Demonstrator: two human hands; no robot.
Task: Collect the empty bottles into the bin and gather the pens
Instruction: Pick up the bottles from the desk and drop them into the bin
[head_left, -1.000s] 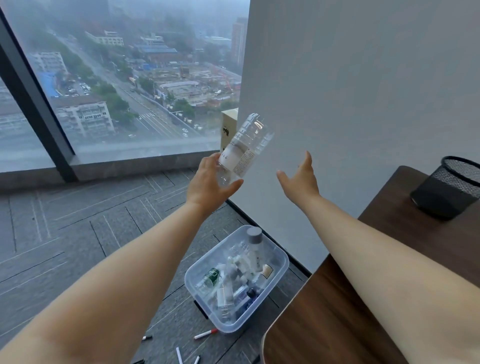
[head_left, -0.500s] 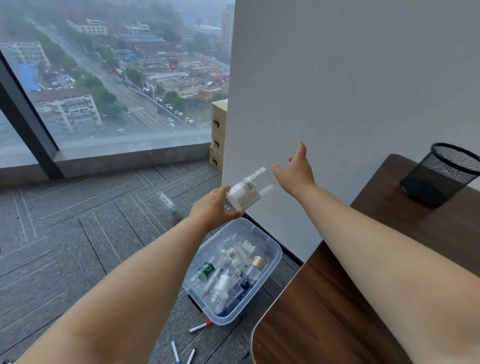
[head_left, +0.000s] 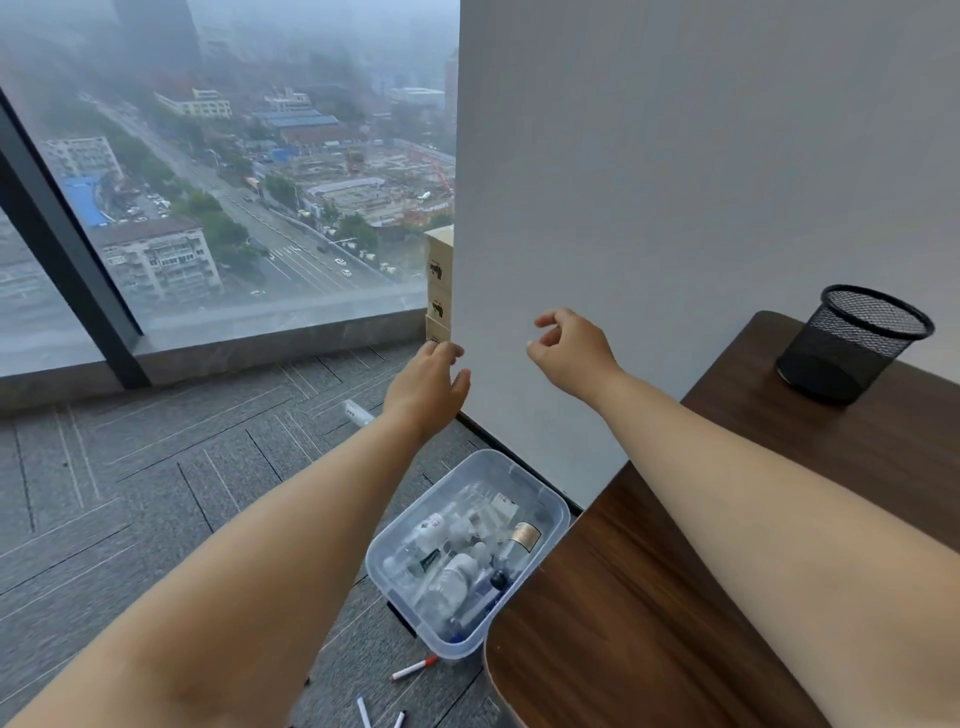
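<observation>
Below, the clear rectangular plastic bin (head_left: 452, 647) sits on the grey carpet (head_left: 156, 467) beside the brown wooden desk (head_left: 649, 597), its long axis slanting near-left to far-right, with empty bottles (head_left: 457, 577) heaped inside at mixed angles. One clear bottle (head_left: 358, 413) lies slantwise beyond the left hand (head_left: 426, 384), whose fingers are relaxed and empty. The right hand (head_left: 569, 353) has its fingers loosely curled, holding nothing. White pens (head_left: 363, 712) lie near the bin; the red-capped marker (head_left: 414, 670) points right.

Bottles (head_left: 457, 577) are piled in the bin (head_left: 374, 564), which is set on the floor. Desk (head_left: 649, 597) is placed just R of bin, w/ mesh cup (head_left: 852, 343) on its far end. Pens (head_left: 414, 669) are scattered just in front of bin. One lone bottle (head_left: 358, 412) is left on the floor beyond bin, w/ stacked boxes (head_left: 439, 280) further behind.
</observation>
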